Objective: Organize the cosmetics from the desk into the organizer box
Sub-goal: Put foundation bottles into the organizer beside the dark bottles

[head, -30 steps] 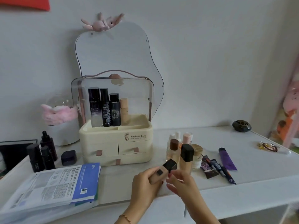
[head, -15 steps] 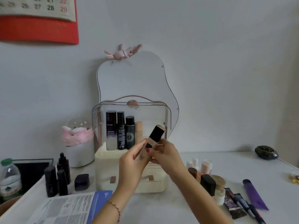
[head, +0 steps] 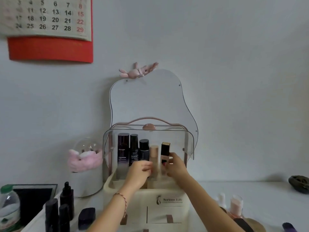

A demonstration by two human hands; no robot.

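Note:
The cream organizer box (head: 167, 213) stands at the middle of the desk with its clear lid raised. In its top tray stand three dark bottles (head: 133, 151) and a beige bottle (head: 154, 158). My right hand (head: 175, 166) holds a beige foundation bottle with a black cap (head: 165, 153) upright in the tray, just right of the beige bottle. My left hand (head: 139, 173) reaches into the tray in front of the dark bottles, its fingers curled against the beige bottle's base.
Several dark bottles (head: 66, 200) and a dark jar (head: 86, 218) stand left of the box beside a water bottle (head: 8, 206). More cosmetics (head: 235, 208) sit at the lower right. A mirror (head: 150, 101) leans behind the box; a dark dish (head: 299, 183) lies far right.
Both hands carried the black-capped foundation bottle from the desk's front edge up into the organizer's top tray and stood it upright. The camera tilted upward.

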